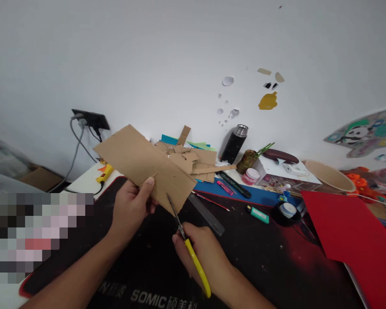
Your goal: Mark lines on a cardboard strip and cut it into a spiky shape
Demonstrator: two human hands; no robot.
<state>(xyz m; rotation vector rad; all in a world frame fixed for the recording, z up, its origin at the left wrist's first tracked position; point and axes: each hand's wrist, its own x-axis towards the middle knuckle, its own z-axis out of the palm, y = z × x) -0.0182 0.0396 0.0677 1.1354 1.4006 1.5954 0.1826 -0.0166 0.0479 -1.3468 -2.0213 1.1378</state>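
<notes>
My left hand [137, 199] pinches a flat piece of brown cardboard [141, 161] near its lower edge, thumb on top and fingers beneath. The sheet is held tilted above the dark desk mat. My right hand [201, 251] is closed round a pair of scissors [196, 264] with yellow handles. One dark blade lies over the cardboard's near right corner; the other blade is hidden, apparently beneath it. A thin line runs across the sheet close to my left thumb.
Cardboard scraps [199, 165] are heaped against the wall, beside a black thermos [234, 143]. A clear ruler [209, 214], a red pencil [212, 201] and a green-labelled stick [257, 214] lie on the mat [244, 266]. Red sheets [350, 231] cover the right side. A power strip [104, 173] sits left.
</notes>
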